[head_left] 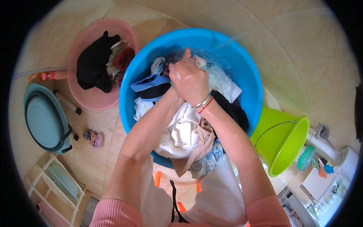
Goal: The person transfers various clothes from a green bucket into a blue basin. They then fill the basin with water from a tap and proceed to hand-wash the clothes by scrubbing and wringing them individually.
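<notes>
Both my hands are together over a large blue tub [254, 90] with clothes and sudsy water in it. My right hand [189, 81], wet and with a little foam on its back, is closed over my left hand [175, 93]. Most of the left hand is covered, and whatever lies between the hands is hidden. Around them are a white garment [179, 132], a beige cloth [204, 140], a black cloth [232, 111], a blue-edged dark cloth [153, 84] and a wet white cloth [223, 83]. Some cloth hangs over the tub's near rim.
Left of the tub, a pink basin [84, 99] holds dark and red clothes. A teal folding basin [45, 123] and several scrunchies [93, 138] are further left, with a white rack [73, 196] nearer. On the right, a lime-green bucket [266, 126] lies tilted by the tub.
</notes>
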Motion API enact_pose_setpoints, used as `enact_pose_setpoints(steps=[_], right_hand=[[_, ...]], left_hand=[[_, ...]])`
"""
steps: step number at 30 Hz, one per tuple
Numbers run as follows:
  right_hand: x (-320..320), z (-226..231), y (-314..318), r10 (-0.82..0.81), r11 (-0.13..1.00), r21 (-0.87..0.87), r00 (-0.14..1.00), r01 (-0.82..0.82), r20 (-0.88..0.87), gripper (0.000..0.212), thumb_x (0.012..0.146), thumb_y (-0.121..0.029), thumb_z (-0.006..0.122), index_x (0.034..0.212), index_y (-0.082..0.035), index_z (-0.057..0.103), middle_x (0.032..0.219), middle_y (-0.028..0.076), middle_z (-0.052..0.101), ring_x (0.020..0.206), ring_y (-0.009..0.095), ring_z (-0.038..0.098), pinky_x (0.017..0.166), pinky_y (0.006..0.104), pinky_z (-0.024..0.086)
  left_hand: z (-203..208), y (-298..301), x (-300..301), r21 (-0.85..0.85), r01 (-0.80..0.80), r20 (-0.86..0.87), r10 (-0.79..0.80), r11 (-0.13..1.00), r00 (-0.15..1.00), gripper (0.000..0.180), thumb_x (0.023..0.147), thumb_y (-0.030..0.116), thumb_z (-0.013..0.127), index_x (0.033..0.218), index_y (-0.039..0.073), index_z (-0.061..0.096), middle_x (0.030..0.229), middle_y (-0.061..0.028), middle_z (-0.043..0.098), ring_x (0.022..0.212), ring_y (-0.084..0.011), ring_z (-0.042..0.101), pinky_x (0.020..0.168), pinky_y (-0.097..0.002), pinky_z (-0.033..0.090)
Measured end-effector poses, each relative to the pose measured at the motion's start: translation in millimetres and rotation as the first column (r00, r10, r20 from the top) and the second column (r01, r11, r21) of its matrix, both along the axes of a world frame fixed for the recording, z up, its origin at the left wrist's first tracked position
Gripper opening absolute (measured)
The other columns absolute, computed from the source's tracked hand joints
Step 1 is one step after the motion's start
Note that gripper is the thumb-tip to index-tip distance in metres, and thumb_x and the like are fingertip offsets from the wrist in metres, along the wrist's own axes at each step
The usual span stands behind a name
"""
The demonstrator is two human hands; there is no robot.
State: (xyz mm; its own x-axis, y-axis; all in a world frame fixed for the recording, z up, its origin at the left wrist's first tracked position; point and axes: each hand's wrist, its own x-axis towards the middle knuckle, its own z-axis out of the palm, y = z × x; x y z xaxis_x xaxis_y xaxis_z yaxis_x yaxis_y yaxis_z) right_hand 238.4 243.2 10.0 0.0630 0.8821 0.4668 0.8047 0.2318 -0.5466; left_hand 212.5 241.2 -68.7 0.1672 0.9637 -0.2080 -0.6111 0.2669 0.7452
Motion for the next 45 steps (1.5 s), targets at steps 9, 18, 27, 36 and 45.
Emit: enact_pose_setpoints(steps=[9, 18, 27, 36, 45], right_hand=[[117, -87, 18, -0.26, 0.846, -0.462, 0.962, 0.267, 0.079, 0.032, 0.09, -0.038, 0.054, 0.083, -0.01, 0.068, 0.083, 0.021, 0.067, 0.079, 0.036, 0.066, 0.065, 0.0478, 0.052], [126, -107, -3, 0.03, 0.534, -0.796, 0.935, 0.283, 0.353, 0.047, 0.093, -0.045, 0.049, 0.115, -0.006, 0.063, 0.105, 0.024, 0.065, 0.09, 0.038, 0.065, 0.077, 0.0463, 0.052], [92, -60, -9, 0.014, 0.963, -0.269, 1.0, -0.02, -0.026, 0.019, 0.084, -0.023, 0.064, 0.095, -0.008, 0.07, 0.105, 0.011, 0.067, 0.089, 0.034, 0.061, 0.078, 0.0414, 0.05], [-4, 40, -37, 0.214, 0.965, -0.162, 0.976, -0.205, 0.037, 0.028, 0.073, -0.036, 0.077, 0.075, -0.012, 0.063, 0.085, 0.009, 0.052, 0.062, 0.026, 0.06, 0.048, 0.0355, 0.048], [30, 2, 10, -0.03, 0.999, -0.027, 0.999, 0.031, 0.021, 0.014, 0.078, -0.02, 0.065, 0.07, -0.009, 0.061, 0.075, 0.016, 0.064, 0.06, 0.033, 0.062, 0.051, 0.0401, 0.05]], left_hand=[[24, 30, -6, -0.497, 0.059, -0.152, -0.154, 0.866, 0.976, 0.025, 0.093, 0.03, 0.057, 0.102, 0.007, 0.061, 0.09, -0.0045, 0.065, 0.093, -0.0163, 0.061, 0.087, -0.0304, 0.047], [-71, 55, -21, -0.293, 0.171, -0.563, -0.314, 0.941, 0.765, 0.043, 0.09, 0.029, 0.065, 0.127, 0.008, 0.056, 0.127, -0.0099, 0.057, 0.113, -0.0257, 0.055, 0.095, -0.0396, 0.045], [-55, 56, -19, -0.532, 0.363, 0.27, -0.254, 0.765, 0.929, 0.045, 0.088, 0.031, 0.067, 0.125, 0.007, 0.055, 0.117, -0.0097, 0.062, 0.107, -0.0237, 0.058, 0.091, -0.0371, 0.048], [20, 43, -18, -0.186, 0.618, 0.793, -0.255, 0.764, 0.554, 0.025, 0.095, 0.04, 0.055, 0.113, 0.023, 0.058, 0.103, -0.0072, 0.055, 0.079, -0.0184, 0.054, 0.055, -0.0335, 0.05], [17, 10, 3, -0.291, 0.137, 0.169, -0.09, 0.947, 0.982, 0.013, 0.094, 0.023, 0.056, 0.097, 0.011, 0.058, 0.095, -0.0027, 0.059, 0.078, -0.0136, 0.055, 0.074, -0.0276, 0.047]])
